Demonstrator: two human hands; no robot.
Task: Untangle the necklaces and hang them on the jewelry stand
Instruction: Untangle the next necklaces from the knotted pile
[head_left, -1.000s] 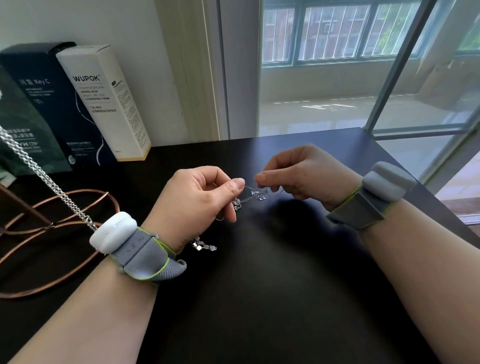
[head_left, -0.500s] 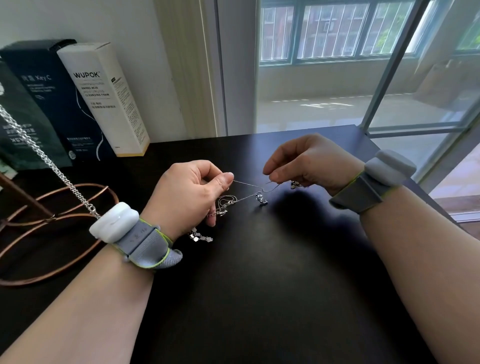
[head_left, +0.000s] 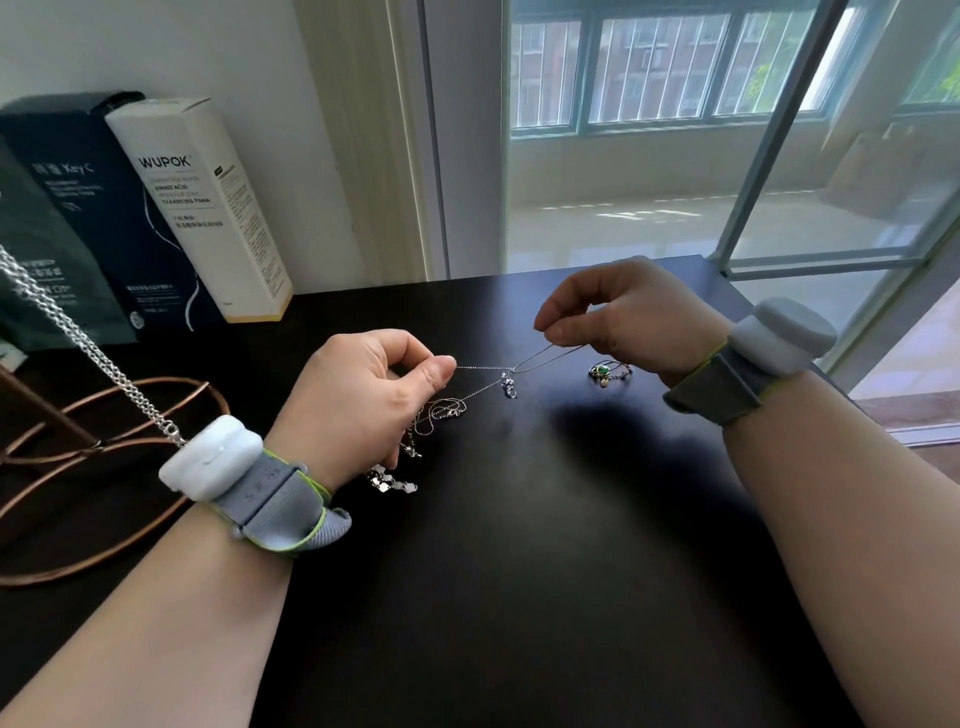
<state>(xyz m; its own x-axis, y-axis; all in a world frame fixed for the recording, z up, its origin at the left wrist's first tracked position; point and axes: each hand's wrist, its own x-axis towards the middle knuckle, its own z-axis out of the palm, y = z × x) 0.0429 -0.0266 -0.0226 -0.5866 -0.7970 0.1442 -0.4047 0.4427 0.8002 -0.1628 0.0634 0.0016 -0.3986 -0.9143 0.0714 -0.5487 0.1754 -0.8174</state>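
Pinching a thin chain (head_left: 488, 368), left grip (head_left: 363, 400) and right grip (head_left: 618, 317) stretch it between them.

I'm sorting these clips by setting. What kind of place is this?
Probably a home dressing table by a window: skincare boxes against the wall, a copper jewelry stand, and rings on the black tabletop.

Fine silver necklace chain (head_left: 493, 368) stretched taut above the dark surface, small pendant (head_left: 508, 387) hanging mid-span, tangled slack (head_left: 439, 415) bunched at its left end, copper wire jewelry stand (head_left: 78, 457) far left, thicker silver chain (head_left: 78, 332) draped over it
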